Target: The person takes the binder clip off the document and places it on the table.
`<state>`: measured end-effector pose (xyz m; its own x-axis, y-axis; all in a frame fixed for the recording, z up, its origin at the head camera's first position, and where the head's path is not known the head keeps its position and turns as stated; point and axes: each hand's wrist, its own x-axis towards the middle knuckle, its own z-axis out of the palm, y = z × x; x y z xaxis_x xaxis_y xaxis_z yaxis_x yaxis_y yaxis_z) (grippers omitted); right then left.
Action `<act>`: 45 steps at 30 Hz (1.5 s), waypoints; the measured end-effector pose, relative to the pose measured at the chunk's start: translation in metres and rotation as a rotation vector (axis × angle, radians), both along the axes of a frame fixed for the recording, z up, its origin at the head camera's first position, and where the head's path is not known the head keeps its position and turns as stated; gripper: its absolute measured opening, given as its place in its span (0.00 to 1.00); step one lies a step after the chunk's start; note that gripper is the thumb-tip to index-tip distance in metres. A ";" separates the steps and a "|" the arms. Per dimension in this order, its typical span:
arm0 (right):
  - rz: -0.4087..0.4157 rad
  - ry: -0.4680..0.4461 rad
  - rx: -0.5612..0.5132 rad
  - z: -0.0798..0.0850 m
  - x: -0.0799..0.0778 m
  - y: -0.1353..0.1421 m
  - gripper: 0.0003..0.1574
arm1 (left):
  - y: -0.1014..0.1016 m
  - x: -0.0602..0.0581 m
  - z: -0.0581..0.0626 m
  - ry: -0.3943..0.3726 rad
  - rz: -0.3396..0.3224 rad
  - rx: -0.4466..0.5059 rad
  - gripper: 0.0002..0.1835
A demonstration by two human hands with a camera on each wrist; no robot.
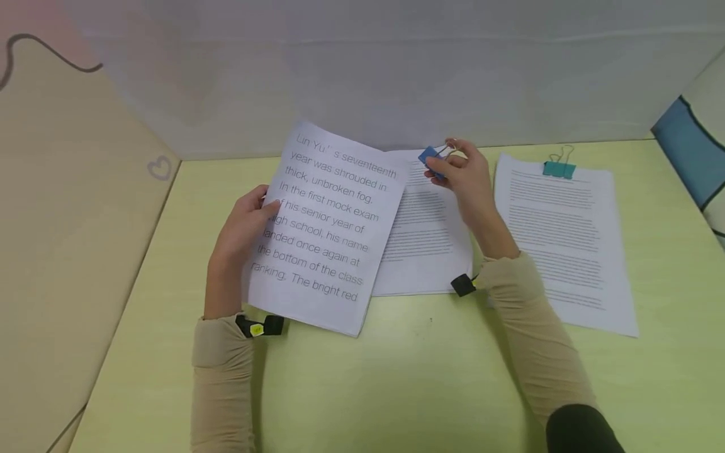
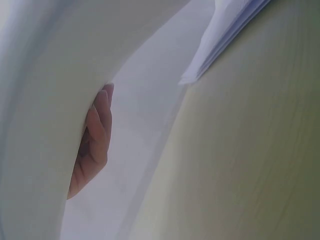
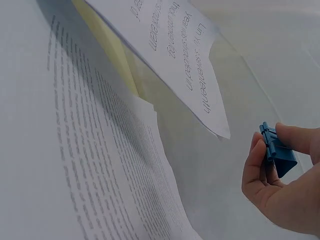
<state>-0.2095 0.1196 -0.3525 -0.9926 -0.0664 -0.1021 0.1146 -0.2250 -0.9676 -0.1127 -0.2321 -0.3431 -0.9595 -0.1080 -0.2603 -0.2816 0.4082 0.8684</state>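
My left hand (image 1: 242,220) grips the left edge of a sheaf of large-print paper (image 1: 323,233), thumb on the front and fingers behind. The sheaf is raised and tilted above the table, and its back hides most of that hand in the left wrist view, where several fingers (image 2: 97,130) show. My right hand (image 1: 469,179) pinches a blue binder clip (image 3: 281,152) between thumb and fingers, off to the right of the sheaf's top corner. Beneath both lies a stack of small-print paper (image 1: 425,233), partly covered by the raised sheaf.
On the right of the table lies another small-print stack (image 1: 561,245), with a teal binder clip (image 1: 559,169) on its top edge. A pale wall (image 1: 362,82) rises behind the yellow-green table (image 1: 408,377). A patterned panel (image 1: 68,207) stands along the left side.
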 end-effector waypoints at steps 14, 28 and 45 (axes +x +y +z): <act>0.142 -0.028 0.117 -0.012 0.003 -0.034 0.32 | -0.035 0.013 -0.001 -0.022 0.098 -0.038 0.23; 0.270 -0.059 0.185 -0.012 0.012 -0.065 0.36 | -0.062 0.024 -0.003 -0.041 0.202 -0.106 0.27; 0.398 -0.016 0.197 -0.021 0.026 -0.090 0.45 | -0.078 0.029 -0.001 -0.038 0.302 -0.065 0.27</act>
<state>-0.1833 0.0296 -0.3731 -0.8917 -0.4212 -0.1658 0.1700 0.0279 -0.9850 -0.0834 -0.3104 -0.3446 -0.8713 -0.4044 -0.2780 -0.4300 0.3559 0.8297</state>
